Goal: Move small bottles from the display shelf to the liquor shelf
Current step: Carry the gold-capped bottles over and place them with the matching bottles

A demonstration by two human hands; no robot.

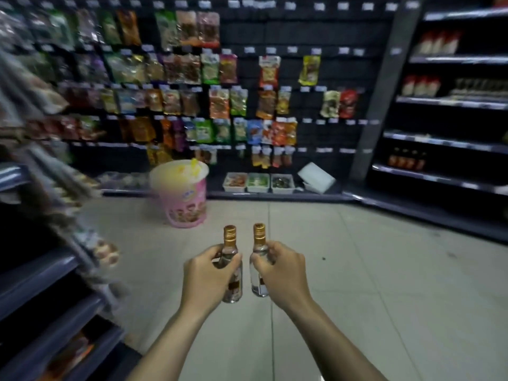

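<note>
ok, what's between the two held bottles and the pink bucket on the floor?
Head view: only bare floor tiles between the pink bucket and the left bottle and right bottle, gripped by the left hand and right hand.

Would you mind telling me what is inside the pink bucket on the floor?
Blurred yellow items show at the rim of the pink bucket; its wall hides whatever lies deeper.

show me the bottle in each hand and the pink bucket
left bottle (234, 285): head view, on its label
right bottle (257, 281): head view, on its lower body
pink bucket (189, 200): head view, on its front wall
</note>
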